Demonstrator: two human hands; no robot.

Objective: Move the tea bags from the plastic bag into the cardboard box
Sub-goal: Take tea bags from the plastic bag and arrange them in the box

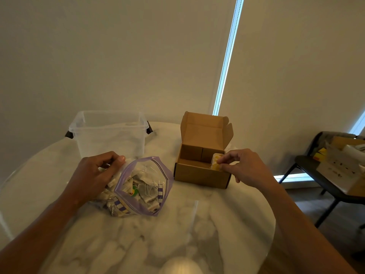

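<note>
A clear plastic bag (142, 186) with a purple zip rim lies open on the round white table (177, 234), with several tea bags inside. My left hand (94, 175) grips the bag's left rim. To the right stands an open brown cardboard box (199, 175), its lid flap raised at the back. My right hand (243, 167) pinches a yellow tea bag (215, 164) at the box's right inner corner, partly below the rim.
A clear plastic tub (108, 133) with dark handles stands behind the bag. A dark bench (320, 180) with boxes on it sits off the table's right side. A wall and blinds rise behind the table.
</note>
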